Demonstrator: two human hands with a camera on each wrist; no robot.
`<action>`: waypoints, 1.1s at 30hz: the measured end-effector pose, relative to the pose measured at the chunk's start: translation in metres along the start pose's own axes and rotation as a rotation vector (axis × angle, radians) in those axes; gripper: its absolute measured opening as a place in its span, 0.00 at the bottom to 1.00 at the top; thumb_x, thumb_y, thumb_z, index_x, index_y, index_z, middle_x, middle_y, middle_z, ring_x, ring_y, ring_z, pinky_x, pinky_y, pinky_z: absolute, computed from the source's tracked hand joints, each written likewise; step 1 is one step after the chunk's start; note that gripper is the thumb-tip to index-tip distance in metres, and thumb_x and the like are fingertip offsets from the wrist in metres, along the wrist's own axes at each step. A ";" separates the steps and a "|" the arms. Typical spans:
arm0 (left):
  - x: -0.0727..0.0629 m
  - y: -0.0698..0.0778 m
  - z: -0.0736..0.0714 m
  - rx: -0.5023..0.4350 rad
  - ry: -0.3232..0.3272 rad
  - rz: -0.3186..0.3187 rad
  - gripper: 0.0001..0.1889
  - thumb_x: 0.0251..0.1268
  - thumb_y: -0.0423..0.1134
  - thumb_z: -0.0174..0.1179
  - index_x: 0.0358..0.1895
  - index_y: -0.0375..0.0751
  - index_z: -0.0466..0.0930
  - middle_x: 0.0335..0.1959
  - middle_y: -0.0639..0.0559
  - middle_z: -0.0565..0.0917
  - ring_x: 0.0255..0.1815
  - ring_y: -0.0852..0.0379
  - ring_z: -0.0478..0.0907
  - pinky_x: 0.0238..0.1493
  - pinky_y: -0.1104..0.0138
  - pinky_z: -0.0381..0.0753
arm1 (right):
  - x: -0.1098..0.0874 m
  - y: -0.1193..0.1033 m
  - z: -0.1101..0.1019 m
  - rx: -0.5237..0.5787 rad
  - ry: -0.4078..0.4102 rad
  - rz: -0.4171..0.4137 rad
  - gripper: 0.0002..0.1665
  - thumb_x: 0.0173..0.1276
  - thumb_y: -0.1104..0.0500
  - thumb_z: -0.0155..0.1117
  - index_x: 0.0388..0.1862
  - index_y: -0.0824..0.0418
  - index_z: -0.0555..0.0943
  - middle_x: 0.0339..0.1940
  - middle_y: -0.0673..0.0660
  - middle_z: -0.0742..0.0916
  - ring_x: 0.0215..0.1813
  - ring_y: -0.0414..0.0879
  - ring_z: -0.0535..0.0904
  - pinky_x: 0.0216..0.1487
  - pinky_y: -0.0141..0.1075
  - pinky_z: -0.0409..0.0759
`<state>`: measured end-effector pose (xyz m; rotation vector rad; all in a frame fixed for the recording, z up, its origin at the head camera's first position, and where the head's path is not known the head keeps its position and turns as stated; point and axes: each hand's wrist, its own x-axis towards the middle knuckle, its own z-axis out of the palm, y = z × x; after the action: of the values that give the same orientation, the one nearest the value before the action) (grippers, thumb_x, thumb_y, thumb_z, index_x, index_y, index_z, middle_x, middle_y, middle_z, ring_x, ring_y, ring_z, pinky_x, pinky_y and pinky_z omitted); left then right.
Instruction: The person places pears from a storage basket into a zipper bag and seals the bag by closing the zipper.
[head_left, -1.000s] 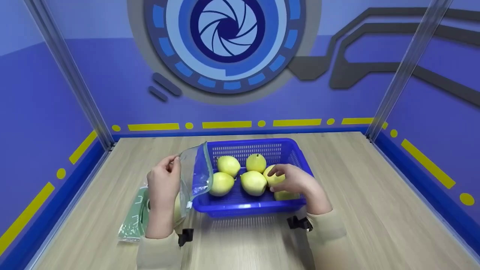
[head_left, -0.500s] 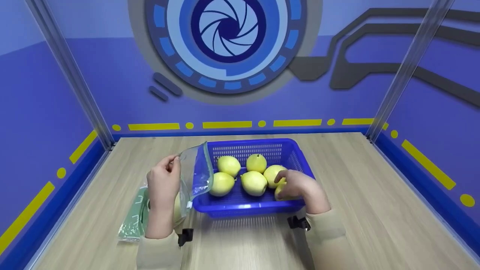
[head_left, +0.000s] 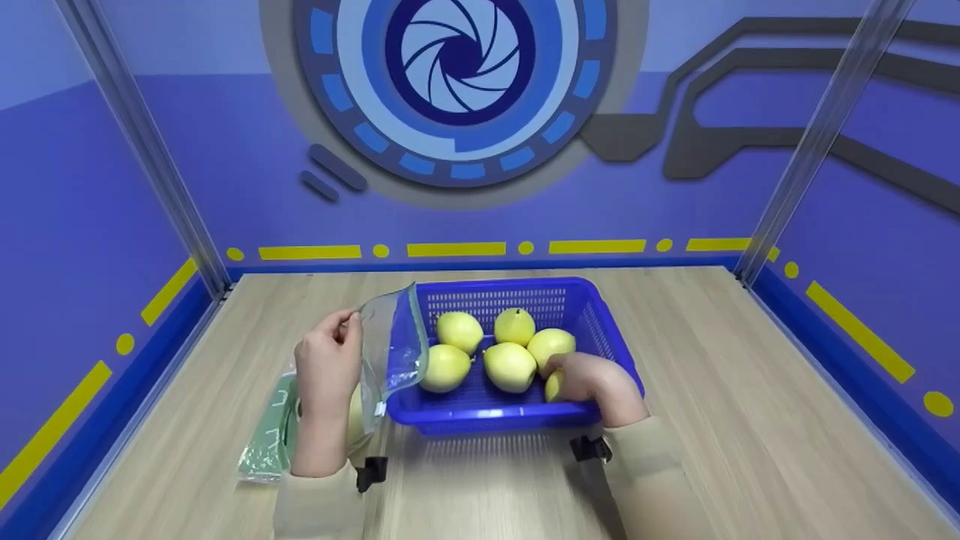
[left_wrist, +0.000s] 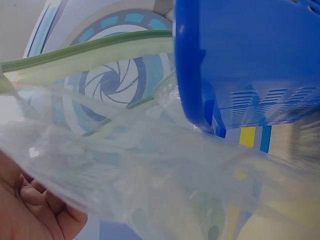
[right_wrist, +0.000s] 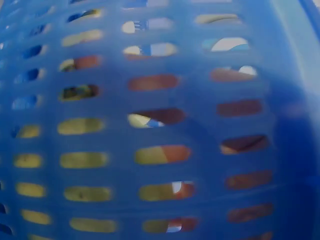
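Note:
In the head view my left hand (head_left: 328, 367) pinches the top edge of a clear zip bag (head_left: 379, 337) with a green seal. The bag's mouth gapes toward the blue basket (head_left: 480, 414), its edge overlapping the basket's left side. Something pale yellow and round (left_wrist: 280, 220) shows through the bag film in the left wrist view. My right hand (head_left: 592, 379) reaches into the basket's front right corner, fingers curled round a yellow-green pear (head_left: 553, 385) that it mostly hides. Several more pears (head_left: 510, 367) lie to its left and behind it. Slotted basket wall (right_wrist: 200, 125) fills the right wrist view.
A green-printed plastic packet (head_left: 266, 435) lies on the wooden table (head_left: 750, 420) beneath and left of my left forearm. Blue patterned panels (head_left: 480, 225) enclose the table at the back and both sides.
My right hand has moved down from above the pears to the front right corner and closed round the pear there. The left hand and the bag have stayed put.

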<state>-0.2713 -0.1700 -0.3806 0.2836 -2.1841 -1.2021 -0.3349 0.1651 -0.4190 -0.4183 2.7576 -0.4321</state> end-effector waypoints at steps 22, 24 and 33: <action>-0.002 0.004 -0.001 -0.003 -0.032 -0.028 0.14 0.76 0.37 0.58 0.52 0.33 0.88 0.25 0.47 0.78 0.21 0.59 0.67 0.21 0.71 0.62 | 0.002 0.005 -0.003 0.053 0.054 -0.037 0.27 0.52 0.55 0.78 0.52 0.55 0.84 0.38 0.54 0.86 0.40 0.48 0.75 0.48 0.42 0.76; -0.002 0.003 -0.001 -0.005 -0.029 -0.018 0.13 0.76 0.37 0.58 0.52 0.33 0.88 0.24 0.47 0.77 0.20 0.59 0.66 0.20 0.71 0.61 | 0.000 0.005 -0.004 0.066 0.071 -0.056 0.27 0.51 0.54 0.80 0.51 0.55 0.84 0.36 0.53 0.86 0.39 0.48 0.76 0.46 0.42 0.76; -0.001 0.001 0.000 0.008 -0.008 0.006 0.13 0.75 0.36 0.58 0.50 0.32 0.88 0.24 0.48 0.77 0.20 0.59 0.66 0.21 0.71 0.61 | -0.007 0.005 -0.011 0.146 0.133 -0.055 0.32 0.49 0.52 0.84 0.54 0.54 0.83 0.46 0.57 0.87 0.45 0.50 0.78 0.51 0.45 0.77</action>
<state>-0.2702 -0.1683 -0.3800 0.2754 -2.1959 -1.1933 -0.3338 0.1745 -0.4084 -0.4447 2.8225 -0.6945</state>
